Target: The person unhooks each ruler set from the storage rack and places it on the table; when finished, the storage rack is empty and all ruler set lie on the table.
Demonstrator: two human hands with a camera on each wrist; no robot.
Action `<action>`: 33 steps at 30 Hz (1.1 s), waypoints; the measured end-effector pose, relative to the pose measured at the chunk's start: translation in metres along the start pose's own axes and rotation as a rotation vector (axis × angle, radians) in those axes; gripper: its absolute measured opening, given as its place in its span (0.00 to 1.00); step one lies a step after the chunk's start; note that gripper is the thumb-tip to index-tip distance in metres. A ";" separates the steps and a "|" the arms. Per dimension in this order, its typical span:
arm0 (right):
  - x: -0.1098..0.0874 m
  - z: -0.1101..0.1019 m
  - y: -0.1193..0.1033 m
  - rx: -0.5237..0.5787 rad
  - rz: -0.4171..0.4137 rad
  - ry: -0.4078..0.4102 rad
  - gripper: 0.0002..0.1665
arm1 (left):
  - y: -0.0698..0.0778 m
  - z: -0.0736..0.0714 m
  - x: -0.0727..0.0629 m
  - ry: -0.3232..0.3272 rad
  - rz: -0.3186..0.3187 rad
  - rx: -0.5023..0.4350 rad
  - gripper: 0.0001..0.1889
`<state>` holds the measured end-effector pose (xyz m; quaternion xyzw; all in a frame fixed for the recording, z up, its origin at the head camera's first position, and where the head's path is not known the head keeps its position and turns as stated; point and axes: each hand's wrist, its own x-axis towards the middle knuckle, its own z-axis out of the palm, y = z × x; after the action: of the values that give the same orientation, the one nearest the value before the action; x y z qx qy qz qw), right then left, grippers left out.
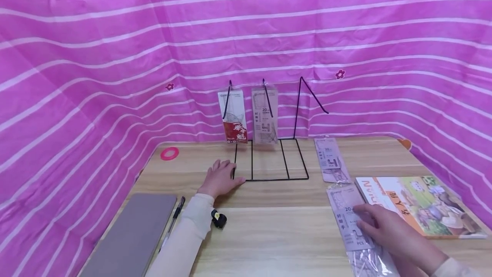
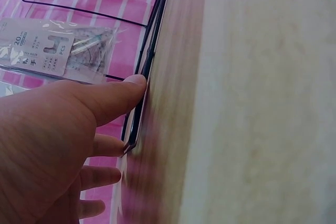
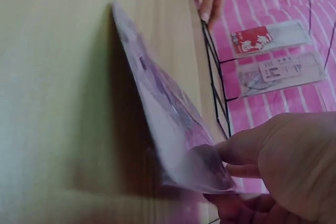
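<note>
My left hand (image 1: 221,178) rests at the front left corner of a black wire display rack (image 1: 269,179), its thumb along the front wire and the other fingers spread. In the left wrist view the thumb (image 2: 113,98) touches that wire. My right hand (image 1: 392,230) pinches a clear packet of a ruler set (image 1: 351,221) with a pale printed card; the right wrist view shows the packet (image 3: 163,114) tilted above the table. On the rack's hooks hang a red-and-white packet (image 1: 233,119) and a pale ruler packet (image 1: 265,116). The rack's right hook (image 1: 313,94) is bare.
A similar packet (image 1: 332,161) lies right of the rack, and a picture book (image 1: 426,208) beyond it. On the left lie a grey flat case (image 1: 132,230), a pen (image 1: 174,219) and a pink ring (image 1: 169,153). A striped pink cloth (image 1: 246,25) encloses the table.
</note>
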<state>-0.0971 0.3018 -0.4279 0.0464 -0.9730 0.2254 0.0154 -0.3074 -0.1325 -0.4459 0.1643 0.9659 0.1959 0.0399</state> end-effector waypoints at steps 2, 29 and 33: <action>-0.001 0.002 0.001 -0.050 0.005 0.009 0.25 | 0.000 -0.001 0.000 -0.004 -0.002 0.000 0.39; 0.126 0.008 -0.059 0.265 -0.363 0.237 0.28 | 0.002 -0.002 -0.001 -0.001 -0.014 -0.010 0.38; 0.172 0.008 -0.072 0.304 -0.367 0.186 0.30 | 0.002 -0.002 -0.002 -0.007 -0.015 -0.012 0.39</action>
<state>-0.2618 0.2198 -0.3946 0.2030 -0.8977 0.3659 0.1382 -0.3047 -0.1321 -0.4435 0.1576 0.9658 0.2010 0.0457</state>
